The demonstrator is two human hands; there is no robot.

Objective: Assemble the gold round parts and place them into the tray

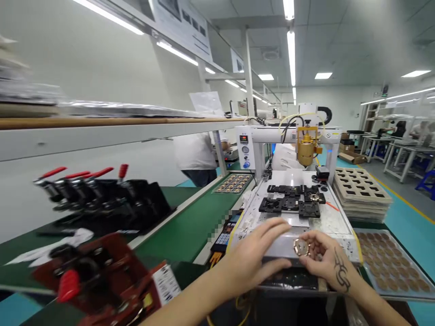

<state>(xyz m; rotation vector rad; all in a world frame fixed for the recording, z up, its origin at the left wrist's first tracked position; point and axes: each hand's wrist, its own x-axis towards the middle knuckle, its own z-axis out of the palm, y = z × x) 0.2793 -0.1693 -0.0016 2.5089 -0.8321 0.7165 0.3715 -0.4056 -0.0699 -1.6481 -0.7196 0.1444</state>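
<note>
While the right hand [322, 258] pinches a round metal piece [301, 247] by a white machine [273, 134], the left hand [246, 254] hangs open beside it, black blocks [308, 209] lying beyond, then a gold pot [306, 152], a person [193, 154] farther off.

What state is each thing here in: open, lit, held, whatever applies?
Left hand: open, holding nothing
Right hand: closed on a part
Round metal part: held
Machine display: lit
Ceiling lights: on
Cream trays: stacked
Brown discs: laid in rows
Cardboard box: open
Red-handled clamps: locked or not, cannot tell
</note>
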